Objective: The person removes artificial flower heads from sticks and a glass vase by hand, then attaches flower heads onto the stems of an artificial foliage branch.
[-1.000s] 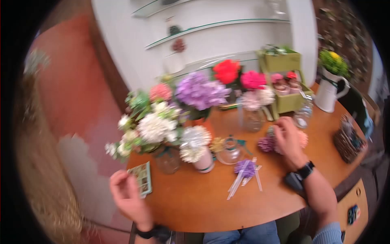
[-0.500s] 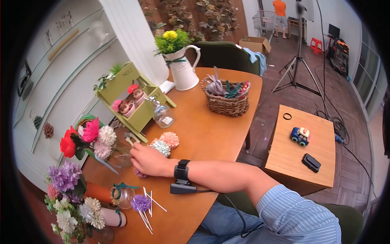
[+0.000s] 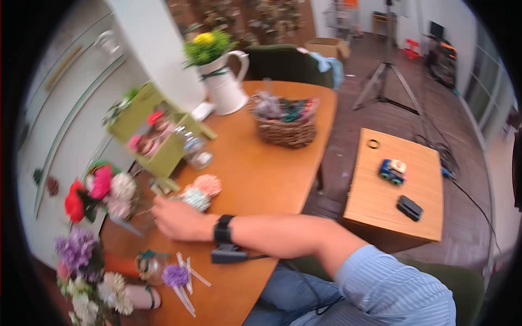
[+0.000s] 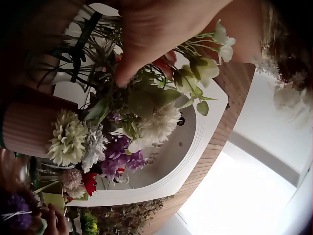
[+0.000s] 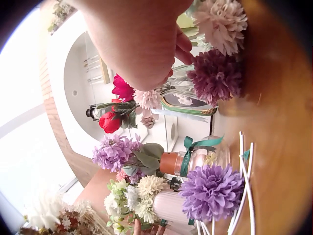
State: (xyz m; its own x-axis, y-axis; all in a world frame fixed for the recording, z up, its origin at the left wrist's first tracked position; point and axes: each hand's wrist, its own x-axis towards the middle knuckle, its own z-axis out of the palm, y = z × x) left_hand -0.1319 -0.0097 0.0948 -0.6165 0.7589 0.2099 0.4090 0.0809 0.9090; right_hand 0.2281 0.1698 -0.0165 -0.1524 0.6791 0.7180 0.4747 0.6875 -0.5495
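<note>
My right hand (image 3: 159, 213) lies on the orange-brown table (image 3: 261, 174), fingers toward a clear vase of red and pink flowers (image 3: 95, 190). In the right wrist view its curled fingers (image 5: 182, 46) hang right beside a dark purple flower head (image 5: 215, 78) and a pale pink one (image 5: 221, 18); whether they grip anything is hidden. A mint flower head (image 3: 196, 198) and a peach one (image 3: 208, 185) lie just beyond the hand. My left hand (image 4: 146, 66) shows only in the left wrist view, close to a white and green bouquet (image 4: 156, 122); its grip is unclear.
A purple pompom flower (image 3: 175, 275) with white sticks lies near the table's front. Farther along stand a green wooden shelf (image 3: 155, 136), a glass jar (image 3: 194, 150), a white jug (image 3: 223, 89) and a wicker basket (image 3: 285, 129). A low side table (image 3: 380, 201) and a tripod (image 3: 386, 76) stand right.
The head view has swung to the right, and my left hand has left it. My right hand has stayed by the flower heads, shifting only slightly.
</note>
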